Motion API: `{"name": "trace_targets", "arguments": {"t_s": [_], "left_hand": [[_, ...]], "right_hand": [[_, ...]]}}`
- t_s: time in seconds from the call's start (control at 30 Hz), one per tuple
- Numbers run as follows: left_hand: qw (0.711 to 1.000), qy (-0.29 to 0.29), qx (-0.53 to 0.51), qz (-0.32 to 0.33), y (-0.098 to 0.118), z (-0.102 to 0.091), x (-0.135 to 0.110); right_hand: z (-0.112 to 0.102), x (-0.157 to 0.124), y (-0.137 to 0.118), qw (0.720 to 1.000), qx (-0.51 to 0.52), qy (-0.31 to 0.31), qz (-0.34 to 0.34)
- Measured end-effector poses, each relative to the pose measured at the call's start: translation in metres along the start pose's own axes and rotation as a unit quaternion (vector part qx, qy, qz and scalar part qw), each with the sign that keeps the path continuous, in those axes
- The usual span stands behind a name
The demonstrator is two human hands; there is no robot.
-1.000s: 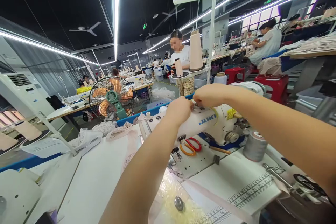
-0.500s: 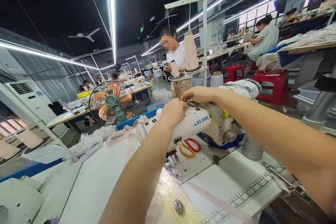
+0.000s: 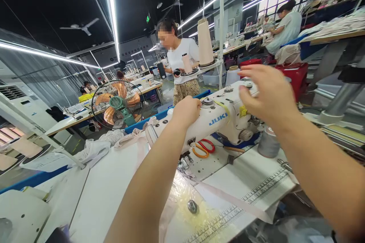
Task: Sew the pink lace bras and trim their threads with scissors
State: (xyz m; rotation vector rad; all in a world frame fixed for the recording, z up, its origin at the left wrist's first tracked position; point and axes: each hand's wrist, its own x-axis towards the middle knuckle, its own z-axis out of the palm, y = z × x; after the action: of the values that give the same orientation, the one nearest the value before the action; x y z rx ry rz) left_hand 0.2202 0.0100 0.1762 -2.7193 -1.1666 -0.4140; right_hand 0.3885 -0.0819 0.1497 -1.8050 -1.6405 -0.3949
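A white JUKI sewing machine (image 3: 203,127) stands in front of me. My left hand (image 3: 186,113) rests on the far side of its arm, fingers curled beside a round metal part (image 3: 207,102) on top; whatever the fingertips grip is hidden. My right hand (image 3: 268,91) is raised above the machine's right end, thumb and fingers apart, with nothing visible in it. Below the arm lie scissors with orange and red handles (image 3: 203,149). A cone of pale pink thread (image 3: 204,43) sits on the stand behind the machine.
A grey thread spool (image 3: 268,143) stands right of the machine. Nearer me are a ruler-marked table edge (image 3: 239,205) and a dark oval metal piece (image 3: 192,207). Pale fabric (image 3: 94,150) lies at left, with a fan (image 3: 116,104) beyond. A person (image 3: 182,57) stands behind the thread stand.
My right hand has left the machine's top, moving right and up, and its fingers have spread. My left hand stays on the machine. The person behind has shifted left in view.
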Motion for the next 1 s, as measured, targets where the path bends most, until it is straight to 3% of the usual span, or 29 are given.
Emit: {"name": "trace_targets", "arguments": {"t_s": [0.07, 0.1, 0.13, 0.17, 0.3, 0.37, 0.43, 0.6, 0.73, 0.87, 0.93, 1.0], "left_hand": [[1.000, 0.006, -0.004, 0.000, 0.000, 0.000, 0.000], [1.000, 0.007, -0.006, 0.001, 0.000, 0.001, 0.001], [1.000, 0.008, -0.007, 0.003, 0.000, 0.001, 0.001], [1.000, 0.010, -0.007, 0.004, 0.000, 0.001, 0.001], [1.000, 0.020, -0.003, -0.005, 0.001, 0.000, 0.002], [1.000, 0.025, -0.009, -0.013, 0.001, -0.002, 0.002], [0.999, 0.027, -0.013, -0.017, 0.002, -0.004, 0.001], [0.999, 0.037, -0.009, -0.022, 0.003, -0.007, -0.001], [0.998, 0.049, -0.016, -0.039, 0.001, -0.006, -0.001], [0.997, 0.062, -0.028, -0.049, 0.001, -0.004, 0.000], [0.996, 0.066, -0.031, -0.057, 0.002, -0.004, -0.001], [0.995, 0.069, -0.024, -0.063, 0.002, -0.005, -0.002]], "right_hand": [[0.010, -0.037, -0.009, 0.999, -0.005, 0.023, 0.034], [0.022, -0.051, -0.015, 1.000, 0.007, -0.017, 0.017], [0.039, -0.062, -0.021, 0.987, 0.038, -0.152, -0.025], [0.060, -0.069, -0.027, 0.974, 0.049, -0.218, -0.044], [0.144, -0.067, -0.049, 0.939, 0.029, -0.341, -0.020], [0.169, -0.056, -0.055, 0.929, 0.014, -0.370, 0.013], [0.180, -0.046, -0.058, 0.920, 0.014, -0.391, 0.033], [0.167, -0.036, -0.052, 0.901, 0.073, -0.427, 0.037], [0.127, -0.053, -0.017, 0.893, 0.161, -0.420, 0.007], [0.078, -0.084, 0.031, 0.854, 0.288, -0.434, -0.005], [0.062, -0.094, 0.042, 0.831, 0.366, -0.418, 0.010], [0.053, -0.097, 0.039, 0.811, 0.456, -0.364, 0.043]]}}
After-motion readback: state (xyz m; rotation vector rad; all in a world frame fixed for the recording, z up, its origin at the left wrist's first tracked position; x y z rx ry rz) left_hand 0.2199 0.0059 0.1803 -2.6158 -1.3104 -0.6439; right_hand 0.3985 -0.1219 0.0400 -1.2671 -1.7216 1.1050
